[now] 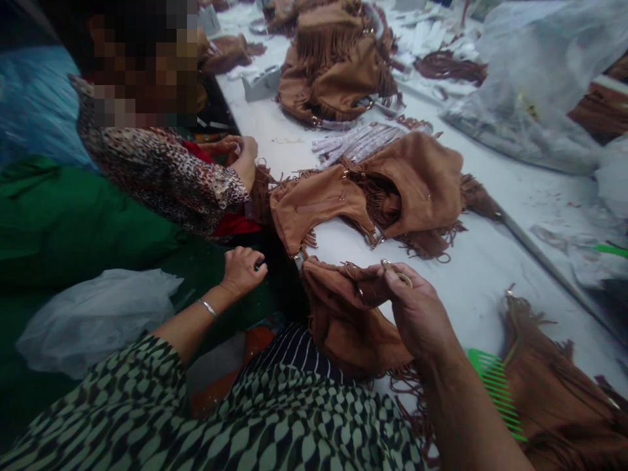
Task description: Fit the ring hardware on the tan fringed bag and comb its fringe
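Right hand (417,307) pinches a brown suede bag (350,330); at the bag's ten o'clock, left hand (244,271) clasps a small dark object (258,263).

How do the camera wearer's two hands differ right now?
The right hand grips a brown bag; the left hand is apart from that bag, curled, with a dark thing at its fingers too small to identify. The left hand has a silvery bracelet at its wrist; the right hand shows none. Both hands are ungloved.
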Demonstrator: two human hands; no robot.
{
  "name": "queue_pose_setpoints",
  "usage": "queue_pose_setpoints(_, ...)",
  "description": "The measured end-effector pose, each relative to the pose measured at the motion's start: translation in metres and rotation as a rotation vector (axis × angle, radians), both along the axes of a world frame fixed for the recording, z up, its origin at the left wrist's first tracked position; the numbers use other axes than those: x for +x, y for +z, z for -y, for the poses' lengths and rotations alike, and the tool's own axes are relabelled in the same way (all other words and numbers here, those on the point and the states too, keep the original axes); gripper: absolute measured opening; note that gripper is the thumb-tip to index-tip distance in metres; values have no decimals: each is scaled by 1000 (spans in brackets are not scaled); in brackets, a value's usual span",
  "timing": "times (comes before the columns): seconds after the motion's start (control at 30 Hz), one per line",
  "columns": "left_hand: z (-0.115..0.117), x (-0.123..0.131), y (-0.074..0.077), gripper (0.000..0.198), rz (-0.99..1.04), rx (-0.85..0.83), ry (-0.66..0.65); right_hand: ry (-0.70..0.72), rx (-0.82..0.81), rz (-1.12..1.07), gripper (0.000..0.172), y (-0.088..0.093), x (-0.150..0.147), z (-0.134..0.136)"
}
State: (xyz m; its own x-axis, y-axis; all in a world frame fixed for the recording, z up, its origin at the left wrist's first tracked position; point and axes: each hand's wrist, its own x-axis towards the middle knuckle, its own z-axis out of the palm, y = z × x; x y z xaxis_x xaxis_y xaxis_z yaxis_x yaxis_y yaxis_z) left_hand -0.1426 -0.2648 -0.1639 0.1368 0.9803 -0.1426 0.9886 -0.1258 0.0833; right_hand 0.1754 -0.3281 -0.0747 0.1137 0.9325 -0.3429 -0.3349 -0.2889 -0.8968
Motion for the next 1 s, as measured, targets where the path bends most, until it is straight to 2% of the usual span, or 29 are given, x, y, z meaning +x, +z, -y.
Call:
queue_pose_setpoints(0.07, 0, 36, 18, 24, 245, 194, -32, -12, 5, -6, 19, -1, 1, -1)
queue_pose_setpoints(0.13, 0, 77, 40, 25, 559, 267, -137, -5, 1, -21, 19, 0, 2, -2)
queue_pose_setpoints(0.2, 1, 119, 59, 31, 870, 239, -297, 21, -5, -46, 18, 1, 2, -1)
queue_pose_setpoints(0.27, 4, 155, 72, 35, 1089, 161, -400, 58, -3, -88, 18, 3, 3, 3)
queue_pose_setpoints(0.33, 8, 182, 78, 29, 1223, 97, -441, 78, 4, -132, 19, 4, 6, 7)
queue_pose_setpoints(0.4, 11, 198, 78, 29, 1290, 78, -448, 82, 18, -165, 16, 3, 10, 13)
queue_pose_setpoints(0.47, 11, 205, 77, 35, 1277, 119, -484, 82, 27, -183, 12, 2, 13, 16)
queue_pose_setpoints(0.6, 4, 207, 81, 45, 1027, 250, -703, 71, 18, -172, 16, 0, 16, 18)
queue_pose_setpoints(0.67, -1, 205, 84, 48, 944, 231, -799, 71, 13, -172, 17, -1, 16, 17)
queue_pose_setpoints(0.73, -6, 203, 86, 48, 960, 168, -843, 77, 13, -180, 16, -2, 17, 17)
queue_pose_setpoints(0.77, -7, 202, 86, 48, 994, 136, -834, 81, 15, -181, 16, -2, 17, 17)
queue_pose_setpoints(0.83, -8, 200, 82, 43, 1082, 88, -736, 93, 18, -176, 16, -2, 19, 17)
queue_pose_setpoints(0.93, -4, 198, 76, 33, 1229, 27, -464, 100, 18, -185, 14, -3, 22, 17)
queue_pose_setpoints(1.0, 0, 199, 75, 26, 1325, -68, -341, 96, 15, -206, 13, -3, 22, 16)
